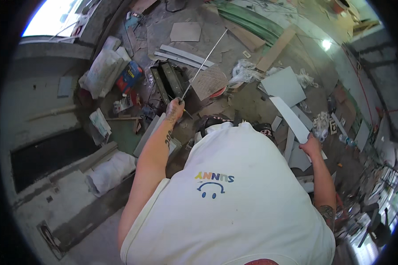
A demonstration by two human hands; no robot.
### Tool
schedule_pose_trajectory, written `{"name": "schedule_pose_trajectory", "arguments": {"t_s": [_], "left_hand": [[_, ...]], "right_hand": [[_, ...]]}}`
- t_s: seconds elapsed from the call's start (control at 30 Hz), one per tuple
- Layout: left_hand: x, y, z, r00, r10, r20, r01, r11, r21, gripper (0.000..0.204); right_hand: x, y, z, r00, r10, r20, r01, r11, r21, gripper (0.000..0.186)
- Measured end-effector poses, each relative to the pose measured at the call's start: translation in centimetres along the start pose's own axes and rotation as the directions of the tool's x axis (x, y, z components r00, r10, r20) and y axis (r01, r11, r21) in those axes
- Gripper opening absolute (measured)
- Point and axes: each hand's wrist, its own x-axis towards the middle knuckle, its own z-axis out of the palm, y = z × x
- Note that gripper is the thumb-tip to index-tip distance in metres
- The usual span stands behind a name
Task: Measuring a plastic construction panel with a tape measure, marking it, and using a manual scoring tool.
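Observation:
My left hand [175, 110] is closed around the near end of a long, thin, light-coloured rod [208, 56]. The rod slants up and away to the right over the floor, passing a dark metal toolbox [167, 81] and a patterned square tile [209, 83]. On the other side, my right hand [311, 146] grips the lower end of a long white strip of board [290, 118], which tilts up to the left. Its fingers are partly hidden by the strip. A pale grey square panel [284, 86] lies just beyond that strip.
Board offcuts [276, 47], crumpled clear plastic [245, 73] and a rolled green sheet [247, 20] litter the floor ahead. White sacks [102, 73] and a blue-and-red package [129, 76] lie by the left wall. A plastic bottle [347, 140] rests at the right.

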Motion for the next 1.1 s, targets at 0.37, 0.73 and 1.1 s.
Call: {"name": "schedule_pose_trajectory", "arguments": {"t_s": [0.37,0.73,1.1], "left_hand": [[-2.4,-11.4,-3.0,0.967,-0.219,-0.128,0.199,0.968,-0.151,0.027],[-5.3,-15.9,-1.5,0.877,-0.438,-0.196,0.402,0.894,-0.197,0.020],[-5.8,-10.9,7.9,0.806,-0.590,-0.046,0.560,0.787,-0.259,0.022]], "right_hand": [[-1.0,-20.4,-9.0,0.936,-0.330,-0.121,0.293,0.923,-0.249,0.067],[13.3,-34.7,-10.2,0.507,-0.849,0.148,0.809,0.408,-0.423,0.074],[28.5,-42.3,-8.0,0.203,-0.925,0.322,0.895,0.042,-0.443,0.074]]}}
